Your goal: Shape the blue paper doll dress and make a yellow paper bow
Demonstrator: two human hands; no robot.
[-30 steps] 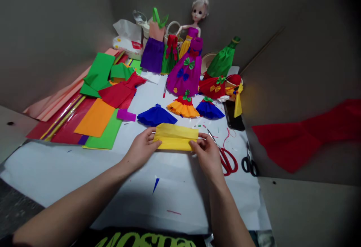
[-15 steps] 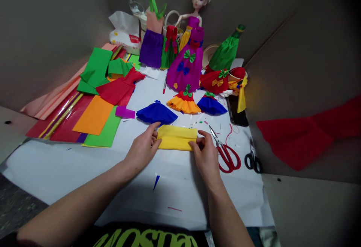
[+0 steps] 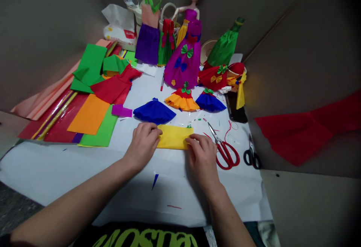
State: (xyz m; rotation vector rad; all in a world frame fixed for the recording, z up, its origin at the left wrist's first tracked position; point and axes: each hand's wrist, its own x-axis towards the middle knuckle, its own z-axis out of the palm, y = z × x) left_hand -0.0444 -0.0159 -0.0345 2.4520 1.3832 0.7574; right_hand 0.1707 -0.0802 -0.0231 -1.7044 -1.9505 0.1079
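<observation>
Pressing down with curved fingers, the left hand (image 3: 143, 145) and right hand (image 3: 202, 158) rest on opposite ends of a folded yellow crepe-paper strip (image 3: 174, 137) lying flat on the table (image 3: 56, 171). A blue crepe-paper skirt (image 3: 154, 111) sits just ahead of the left hand; red-handled scissors (image 3: 227, 154) lie just beside the right hand.

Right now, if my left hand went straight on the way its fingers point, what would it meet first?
Your left hand would meet the folded yellow crepe paper first; its fingertips seem already at the edge.
</observation>
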